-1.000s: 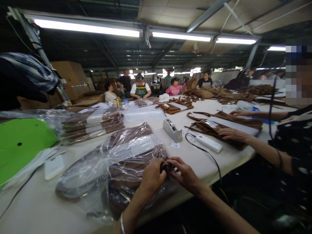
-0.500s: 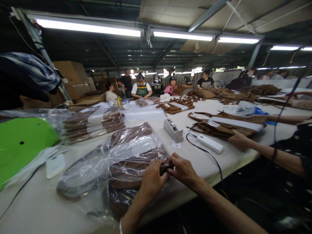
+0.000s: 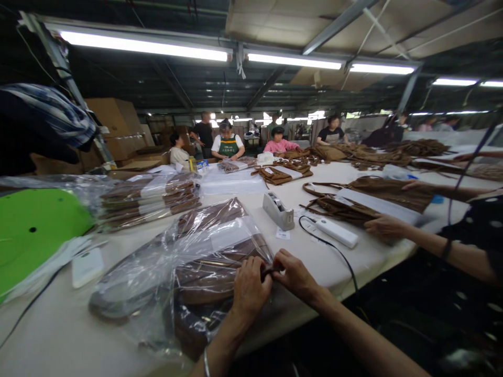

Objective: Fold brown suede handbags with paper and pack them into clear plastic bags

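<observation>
A folded brown fabric item [image 3: 214, 285] with a pale sheet across it lies in a clear plastic bag [image 3: 157, 251] before me on the table. At its right edge, my left hand [image 3: 251, 290] and my right hand [image 3: 294, 275] meet, both with fingers closed. Between them they pinch a short dark brown strap [image 3: 267, 272]. My fingers cover most of the strap, and whether it is inside the plastic I cannot tell. Wrinkled, shiny film reaches left over a long brown loop.
A grey tape dispenser [image 3: 278, 211] and a white power strip [image 3: 337, 232] with a black cable stand beyond my hands. At right, a co-worker's hand [image 3: 387, 228] holds a brown item. Bagged stacks [image 3: 151, 199] and a green panel [image 3: 43, 225] are at left.
My hands have shifted slightly down and right, still pinching the strap. At right, the co-worker has spread the brown item open further beneath the pale sheet.
</observation>
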A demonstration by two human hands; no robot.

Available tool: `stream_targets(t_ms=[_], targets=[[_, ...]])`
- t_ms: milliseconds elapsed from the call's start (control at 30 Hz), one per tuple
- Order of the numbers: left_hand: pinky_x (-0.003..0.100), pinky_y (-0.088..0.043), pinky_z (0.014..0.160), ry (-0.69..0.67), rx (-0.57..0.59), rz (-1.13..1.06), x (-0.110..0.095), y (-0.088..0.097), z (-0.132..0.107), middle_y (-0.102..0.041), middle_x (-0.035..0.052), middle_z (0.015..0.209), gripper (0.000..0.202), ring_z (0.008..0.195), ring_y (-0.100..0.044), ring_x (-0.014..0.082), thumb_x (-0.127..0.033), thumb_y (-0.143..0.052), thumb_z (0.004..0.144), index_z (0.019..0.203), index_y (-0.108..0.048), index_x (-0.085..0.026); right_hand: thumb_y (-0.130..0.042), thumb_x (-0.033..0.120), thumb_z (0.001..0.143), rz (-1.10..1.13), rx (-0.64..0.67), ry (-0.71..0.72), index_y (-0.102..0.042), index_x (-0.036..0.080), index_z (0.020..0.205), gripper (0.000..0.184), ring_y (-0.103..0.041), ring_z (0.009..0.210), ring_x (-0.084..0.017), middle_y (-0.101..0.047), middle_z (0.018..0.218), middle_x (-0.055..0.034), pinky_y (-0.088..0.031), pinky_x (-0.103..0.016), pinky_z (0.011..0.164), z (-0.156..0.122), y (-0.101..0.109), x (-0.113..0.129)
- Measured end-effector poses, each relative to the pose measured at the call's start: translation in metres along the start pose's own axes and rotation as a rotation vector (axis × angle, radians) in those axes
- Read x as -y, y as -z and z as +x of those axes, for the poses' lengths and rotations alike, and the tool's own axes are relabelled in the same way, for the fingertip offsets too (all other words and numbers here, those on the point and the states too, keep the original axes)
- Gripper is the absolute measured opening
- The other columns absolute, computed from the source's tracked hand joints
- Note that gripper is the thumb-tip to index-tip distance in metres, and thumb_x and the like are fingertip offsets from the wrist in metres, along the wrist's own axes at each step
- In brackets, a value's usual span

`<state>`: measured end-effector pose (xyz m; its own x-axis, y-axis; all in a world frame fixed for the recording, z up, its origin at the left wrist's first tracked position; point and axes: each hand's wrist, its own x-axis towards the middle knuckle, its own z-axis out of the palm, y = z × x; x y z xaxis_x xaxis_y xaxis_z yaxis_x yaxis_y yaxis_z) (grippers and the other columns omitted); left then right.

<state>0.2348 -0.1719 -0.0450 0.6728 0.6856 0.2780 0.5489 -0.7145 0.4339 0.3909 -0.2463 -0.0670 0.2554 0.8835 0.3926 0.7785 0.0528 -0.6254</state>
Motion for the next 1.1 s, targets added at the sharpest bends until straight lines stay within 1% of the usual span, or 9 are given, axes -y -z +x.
stream_targets(t_ms=[133, 267, 367, 533, 600, 700, 800, 967, 1100], targets=[[0.037, -0.041, 0.087, -0.006, -0.005, 0.018, -0.003, -0.004, -0.002, -0.062, 0.0031, 0.099, 0.015, 0.101, -0.055, 0.0239, -0.019, -0.061, 0.079, 0.093, -0.058, -0.021, -0.068, 0.007, 0.072, -0.061, -0.038, -0.031, -0.053, 0.019, 0.074, 0.019, -0.05, 0.068, -0.012, -0.053, 0.079, 0.0021, -0.037, -0.024, 0.064, 0.0, -0.007, -0.003], [0.041, -0.041, 0.091, -0.042, -0.023, 0.093, -0.003, -0.011, -0.001, -0.062, 0.0043, 0.104, 0.022, 0.104, -0.054, 0.0263, -0.015, -0.061, 0.077, 0.098, -0.058, -0.021, -0.075, 0.021, 0.075, 0.082, -0.048, -0.113, -0.054, 0.019, 0.069, 0.022, -0.051, 0.065, -0.012, -0.054, 0.07, 0.0031, -0.038, -0.024, 0.062, 0.001, -0.005, -0.005], [0.04, -0.042, 0.088, -0.055, -0.046, 0.122, -0.003, -0.014, 0.001, -0.062, 0.0039, 0.101, 0.022, 0.102, -0.055, 0.0262, -0.01, -0.059, 0.077, 0.096, -0.059, -0.021, -0.075, 0.03, 0.078, 0.174, -0.012, -0.129, -0.059, 0.018, 0.072, 0.021, -0.054, 0.066, -0.013, -0.058, 0.071, 0.0019, -0.04, -0.024, 0.062, 0.001, -0.001, -0.005], [0.039, -0.044, 0.08, -0.235, -0.186, 0.223, 0.003, -0.028, 0.0, -0.063, 0.0015, 0.095, 0.02, 0.092, -0.057, 0.0252, -0.006, -0.059, 0.083, 0.094, -0.059, -0.023, -0.073, 0.026, 0.075, 0.282, 0.002, -0.202, -0.061, 0.017, 0.077, 0.015, -0.056, 0.07, -0.014, -0.059, 0.073, 0.0016, -0.043, -0.024, 0.064, -0.006, 0.001, -0.011], [0.036, -0.044, 0.075, -0.329, -0.261, 0.247, 0.008, -0.035, -0.001, -0.062, 0.0005, 0.09, 0.018, 0.086, -0.057, 0.0234, -0.007, -0.058, 0.086, 0.092, -0.059, -0.023, -0.074, 0.027, 0.073, 0.39, 0.009, -0.309, -0.061, 0.017, 0.082, 0.019, -0.057, 0.073, -0.014, -0.06, 0.076, 0.0012, -0.047, -0.024, 0.065, -0.007, 0.005, -0.017], [0.033, -0.043, 0.071, -0.417, -0.349, 0.257, 0.015, -0.04, -0.002, -0.062, 0.0012, 0.089, 0.018, 0.079, -0.056, 0.0214, -0.006, -0.057, 0.087, 0.095, -0.059, -0.022, -0.076, 0.034, 0.073, 0.553, 0.036, -0.608, -0.058, 0.016, 0.089, 0.029, -0.062, 0.072, -0.015, -0.061, 0.081, -0.0014, -0.051, -0.025, 0.062, -0.005, 0.015, -0.023], [0.031, -0.043, 0.071, -0.473, -0.393, 0.246, 0.017, -0.04, -0.002, -0.062, 0.0024, 0.09, 0.016, 0.08, -0.056, 0.0214, -0.007, -0.057, 0.089, 0.097, -0.058, -0.021, -0.078, 0.036, 0.075, 0.642, 0.156, -0.781, -0.057, 0.014, 0.093, 0.036, -0.065, 0.069, -0.015, -0.064, 0.079, -0.0042, -0.054, -0.026, 0.061, -0.002, 0.023, -0.021], [0.032, -0.042, 0.075, -0.549, -0.462, 0.15, 0.016, -0.035, -0.002, -0.061, 0.0021, 0.086, 0.009, 0.081, -0.056, 0.0208, -0.012, -0.056, 0.092, 0.09, -0.058, -0.02, -0.082, 0.053, 0.071, 0.878, 0.335, -0.783, -0.056, 0.014, 0.087, 0.05, -0.061, 0.059, -0.012, -0.061, 0.073, -0.0018, -0.053, -0.024, 0.057, 0.002, 0.024, -0.013], [0.033, -0.041, 0.079, -0.61, -0.488, 0.163, 0.015, -0.026, -0.003, -0.063, 0.0026, 0.089, 0.008, 0.084, -0.057, 0.0203, -0.016, -0.054, 0.095, 0.094, -0.061, -0.021, -0.086, 0.059, 0.063, 0.971, 0.48, -0.786, -0.053, 0.015, 0.077, 0.057, -0.047, 0.048, -0.006, -0.05, 0.06, 0.0055, -0.043, -0.018, 0.048, 0.01, 0.027, -0.006]])
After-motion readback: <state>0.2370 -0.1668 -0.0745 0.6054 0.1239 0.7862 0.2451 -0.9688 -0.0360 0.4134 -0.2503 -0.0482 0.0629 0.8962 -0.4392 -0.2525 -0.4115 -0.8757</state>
